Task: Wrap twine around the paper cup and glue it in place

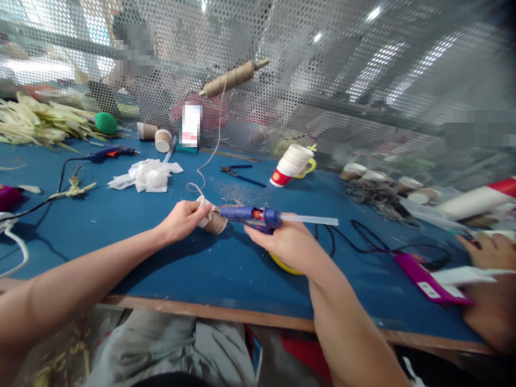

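My left hand (183,219) is closed on a small paper cup (213,220) partly wrapped in brown twine, held on its side just above the blue table (121,215). My right hand (288,244) grips a blue hot glue gun (258,216) with a clear glue stick (312,220) sticking out of its back. The gun's nozzle touches the cup's wrapped side. A strand of twine (215,145) runs from the cup up to a spool of twine (234,78) hung on the mesh wall.
A stack of paper cups (291,165) lies beside a yellow mug. Pliers (237,173), crumpled white tissue (147,175), a second glue gun (108,153), dried leaves (40,123) and wrapped cups (157,136) lie behind. Another person's hand (489,250) and a magenta object (427,279) are at right.
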Demonstrator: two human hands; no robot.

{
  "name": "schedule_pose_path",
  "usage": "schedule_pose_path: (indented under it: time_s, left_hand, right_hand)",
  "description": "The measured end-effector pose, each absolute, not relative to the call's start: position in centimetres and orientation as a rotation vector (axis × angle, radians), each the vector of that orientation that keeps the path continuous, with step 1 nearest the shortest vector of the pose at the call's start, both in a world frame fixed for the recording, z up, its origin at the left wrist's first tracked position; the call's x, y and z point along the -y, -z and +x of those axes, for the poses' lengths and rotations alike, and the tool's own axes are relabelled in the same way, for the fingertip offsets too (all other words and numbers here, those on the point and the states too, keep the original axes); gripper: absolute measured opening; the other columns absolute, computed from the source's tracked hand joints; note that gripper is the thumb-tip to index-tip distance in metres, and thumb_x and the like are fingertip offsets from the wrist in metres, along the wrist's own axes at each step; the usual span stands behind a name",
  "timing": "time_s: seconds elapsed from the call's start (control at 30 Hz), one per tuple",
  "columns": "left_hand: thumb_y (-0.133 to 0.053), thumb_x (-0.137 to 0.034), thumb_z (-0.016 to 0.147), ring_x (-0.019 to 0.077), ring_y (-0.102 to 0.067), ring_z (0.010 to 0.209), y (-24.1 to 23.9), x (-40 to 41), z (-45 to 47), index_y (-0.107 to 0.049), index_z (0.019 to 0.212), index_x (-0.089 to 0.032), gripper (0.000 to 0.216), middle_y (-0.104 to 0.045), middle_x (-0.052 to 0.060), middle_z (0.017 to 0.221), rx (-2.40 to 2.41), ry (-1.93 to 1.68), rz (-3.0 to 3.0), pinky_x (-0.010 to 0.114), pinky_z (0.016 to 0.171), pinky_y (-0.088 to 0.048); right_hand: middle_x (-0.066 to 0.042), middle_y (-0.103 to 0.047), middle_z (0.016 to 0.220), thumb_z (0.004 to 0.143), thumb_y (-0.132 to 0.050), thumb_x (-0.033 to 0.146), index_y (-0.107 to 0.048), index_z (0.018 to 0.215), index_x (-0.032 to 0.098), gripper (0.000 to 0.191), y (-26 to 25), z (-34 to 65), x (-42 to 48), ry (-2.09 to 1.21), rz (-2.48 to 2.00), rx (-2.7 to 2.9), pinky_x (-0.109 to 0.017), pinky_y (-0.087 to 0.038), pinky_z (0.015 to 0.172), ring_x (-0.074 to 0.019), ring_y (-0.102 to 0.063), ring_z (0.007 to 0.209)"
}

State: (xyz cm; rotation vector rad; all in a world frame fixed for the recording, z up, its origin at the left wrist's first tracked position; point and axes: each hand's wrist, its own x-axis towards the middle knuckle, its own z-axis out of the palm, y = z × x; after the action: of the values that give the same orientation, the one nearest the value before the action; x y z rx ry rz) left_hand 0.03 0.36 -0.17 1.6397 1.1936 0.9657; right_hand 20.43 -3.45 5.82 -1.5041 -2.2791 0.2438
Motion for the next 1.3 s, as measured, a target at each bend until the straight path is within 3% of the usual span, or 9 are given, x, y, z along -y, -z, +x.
schedule_pose_path:
  time_s: [0.37, 0.87, 1.3]
  left_hand:
    - [-0.042, -0.047, 0.072, 0.0128, -0.048, 0.056, 0.25, -0.45, -0.07, -0.064, 0.071, -0.008, 0.045, -0.058, 0.003, 0.059, -1.182, -0.963, 1.663, 0.021, 0.051, -0.036]
    - [-0.036, -0.048, 0.076, 0.0132, -0.048, 0.061, 0.17, -0.38, -0.07, -0.064, 0.091, -0.009, 0.051, -0.061, 0.004, 0.069, -1.172, -0.898, 1.72, 0.022, 0.058, -0.038]
    - [-0.039, -0.048, 0.074, 0.0115, -0.047, 0.055, 0.13, -0.3, -0.01, -0.064, 0.078, -0.007, 0.049, -0.059, 0.002, 0.061, -1.217, -0.935, 1.701, 0.02, 0.051, -0.036]
  right_hand:
    - [0.002, -0.051, 0.05, 0.07, -0.05, 0.035, -0.051, 0.058, 0.019, 0.02, -5.66, 20.66, 3.33, -0.284, -1.595, 2.249, -0.025, -0.034, 0.05, -0.0121, -0.045, 0.05]
    - [0.003, -0.052, 0.053, 0.071, -0.049, 0.031, -0.05, 0.057, 0.018, 0.019, -6.02, 20.57, 3.68, -0.296, -1.527, 2.294, -0.022, -0.034, 0.049, -0.0103, -0.046, 0.049]
    - [0.003, -0.051, 0.05, 0.069, -0.051, 0.033, -0.051, 0.058, 0.017, 0.019, -5.89, 20.44, 3.59, -0.254, -1.593, 2.225, -0.022, -0.035, 0.049, -0.0106, -0.045, 0.049]
